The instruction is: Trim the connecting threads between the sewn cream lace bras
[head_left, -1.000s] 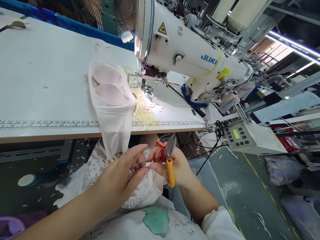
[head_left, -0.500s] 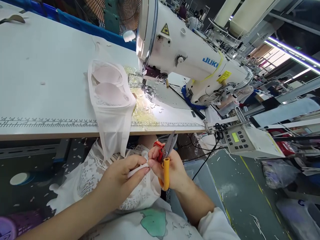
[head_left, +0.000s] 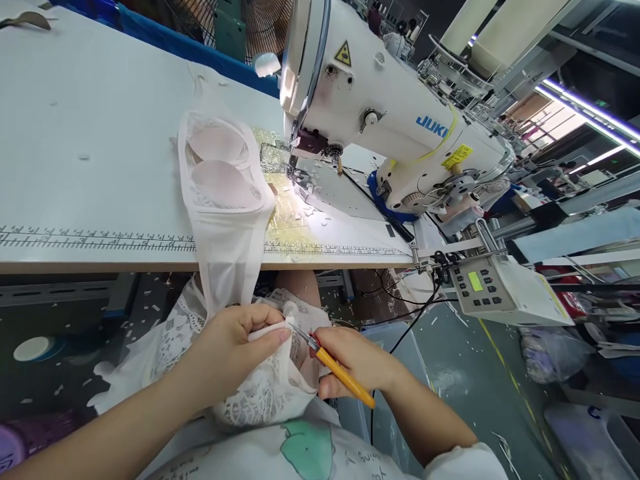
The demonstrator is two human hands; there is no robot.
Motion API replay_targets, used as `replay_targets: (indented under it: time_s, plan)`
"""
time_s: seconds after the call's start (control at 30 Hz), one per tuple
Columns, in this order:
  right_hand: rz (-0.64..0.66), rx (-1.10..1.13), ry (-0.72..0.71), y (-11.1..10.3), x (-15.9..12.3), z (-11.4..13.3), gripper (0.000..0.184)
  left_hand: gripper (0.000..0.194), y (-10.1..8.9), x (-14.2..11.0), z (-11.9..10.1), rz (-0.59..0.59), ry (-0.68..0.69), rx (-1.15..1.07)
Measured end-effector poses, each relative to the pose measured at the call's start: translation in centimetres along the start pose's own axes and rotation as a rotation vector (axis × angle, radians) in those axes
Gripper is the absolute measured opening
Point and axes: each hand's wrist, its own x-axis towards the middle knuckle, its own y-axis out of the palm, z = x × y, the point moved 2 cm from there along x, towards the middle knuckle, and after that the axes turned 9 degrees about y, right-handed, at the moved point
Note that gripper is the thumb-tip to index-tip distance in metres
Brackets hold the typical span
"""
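Pinched between the thumb and fingers of my left hand is a white strap end of a lace bra lying over my lap. My right hand grips a pair of scissors with orange and red handles. Their blade tips point left and meet the white strap right beside my left fingertips; whether the blades are parted is hard to see. Another white bra with padded cups rests on the table, its band hanging over the front edge toward my lap.
A white JUKI sewing machine stands on the table, which has a ruler strip along its front edge. Fabric scraps lie near the needle. A control box is at right, a translucent bin below, a fan behind.
My right hand has turned the scissors from pointing up, away from the strap, to pointing left with the tips at the strap. My left hand keeps its pinch.
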Motion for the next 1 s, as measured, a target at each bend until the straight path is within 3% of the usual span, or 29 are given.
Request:
replay_targets:
  time_s: [0.3, 0.47, 0.63, 0.77, 0.9, 1.0]
  plan:
    - [-0.075, -0.092, 0.174, -0.1, -0.4, 0.0, 0.057, 0.029, 0.2, 0.2, 0.4, 0.022, -0.136, -0.076]
    - [-0.103, 0.029, 0.175, 0.6, -0.2, 0.0, 0.055, 0.033, 0.0, 0.3, 1.0, 0.062, -0.231, -0.195]
    - [-0.186, 0.128, 0.149, 1.6, 0.2, -0.5, 0.061, 0.036, -0.4, 0.0, 1.0, 0.056, -0.239, -0.214]
    - [-0.304, 0.272, 0.142, 1.0, 0.2, -0.2, 0.06, 0.028, -1.0, -0.5, 0.6, -0.038, -0.141, -0.247]
    - [-0.368, 0.394, -0.09, 0.7, 0.7, 1.6, 0.062, 0.011, -2.3, -1.0, 0.1, -0.166, 0.056, -0.224]
    - [-0.328, 0.355, -0.115, 1.8, 1.4, 2.7, 0.044, 0.006, -3.3, -1.8, 0.1, -0.256, 0.084, -0.199]
